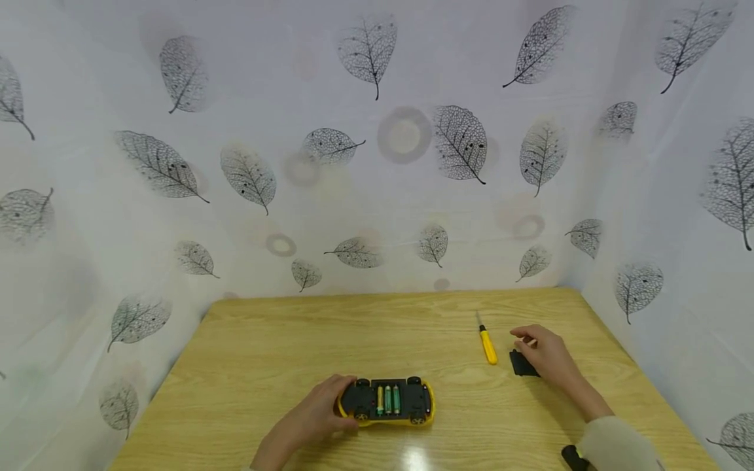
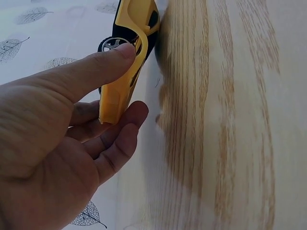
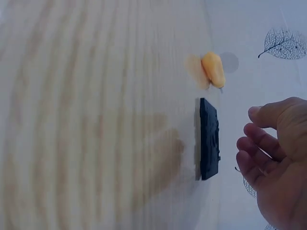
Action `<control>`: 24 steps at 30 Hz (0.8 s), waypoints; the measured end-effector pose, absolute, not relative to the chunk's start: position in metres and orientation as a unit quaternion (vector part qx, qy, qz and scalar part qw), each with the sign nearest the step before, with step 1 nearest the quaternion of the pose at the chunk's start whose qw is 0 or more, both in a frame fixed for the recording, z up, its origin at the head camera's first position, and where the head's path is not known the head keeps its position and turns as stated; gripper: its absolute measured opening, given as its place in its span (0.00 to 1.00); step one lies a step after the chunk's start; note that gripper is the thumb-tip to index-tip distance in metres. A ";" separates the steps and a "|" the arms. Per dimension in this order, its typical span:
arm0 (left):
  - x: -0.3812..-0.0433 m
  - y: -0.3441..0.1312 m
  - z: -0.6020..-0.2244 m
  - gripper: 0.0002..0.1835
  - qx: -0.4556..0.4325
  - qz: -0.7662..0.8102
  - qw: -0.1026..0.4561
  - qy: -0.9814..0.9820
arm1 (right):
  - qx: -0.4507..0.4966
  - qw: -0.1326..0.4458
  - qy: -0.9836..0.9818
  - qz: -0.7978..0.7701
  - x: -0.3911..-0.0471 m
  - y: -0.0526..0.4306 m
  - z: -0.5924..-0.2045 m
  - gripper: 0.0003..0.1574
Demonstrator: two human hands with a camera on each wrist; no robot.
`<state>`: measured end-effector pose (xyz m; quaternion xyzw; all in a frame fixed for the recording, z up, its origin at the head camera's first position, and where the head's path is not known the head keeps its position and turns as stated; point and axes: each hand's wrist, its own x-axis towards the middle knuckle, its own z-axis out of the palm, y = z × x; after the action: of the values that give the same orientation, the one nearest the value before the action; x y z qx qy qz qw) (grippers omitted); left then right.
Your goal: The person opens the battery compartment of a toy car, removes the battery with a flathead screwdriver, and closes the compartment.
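A yellow toy car [image 1: 415, 400] lies upside down on the table, its black underside facing up. Several green and gold batteries [image 1: 388, 400] sit side by side in its battery bay. My left hand [image 1: 312, 413] grips one end of the car; the left wrist view has the thumb against the yellow body [image 2: 115, 96] beside a wheel. On the right, my right hand [image 1: 549, 358] hovers by a flat black battery cover [image 1: 521, 364]. In the right wrist view a gap separates the loosely bent fingers from that cover [image 3: 208, 139].
A screwdriver [image 1: 488, 345] with a yellow handle lies behind and left of the cover, its tip pointing away. Near the right sleeve is a black object [image 1: 573, 456], partly hidden. White curtains with leaf prints [image 1: 353, 196] surround the wooden table [image 1: 283, 340].
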<state>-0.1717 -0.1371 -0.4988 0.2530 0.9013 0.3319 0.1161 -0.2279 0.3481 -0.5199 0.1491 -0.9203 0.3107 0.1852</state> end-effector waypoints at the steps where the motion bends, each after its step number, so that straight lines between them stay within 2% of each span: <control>1: -0.172 -0.137 -0.498 0.41 0.254 0.333 0.116 0.901 | 0.155 0.185 -0.919 0.312 -0.228 0.346 -0.519 0.14; 15: -0.173 -0.136 -0.499 0.42 0.246 0.327 0.124 0.904 | 0.164 0.147 -0.921 0.320 -0.232 0.327 -0.521 0.14; 24: -0.173 -0.137 -0.499 0.42 0.246 0.326 0.124 0.904 | 0.131 0.116 -0.925 0.338 -0.236 0.321 -0.529 0.16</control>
<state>-0.1728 -0.1370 -0.4989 0.2462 0.9042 0.3263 0.1241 -0.2361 0.3214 -0.5294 0.1310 -0.9249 0.3375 0.1161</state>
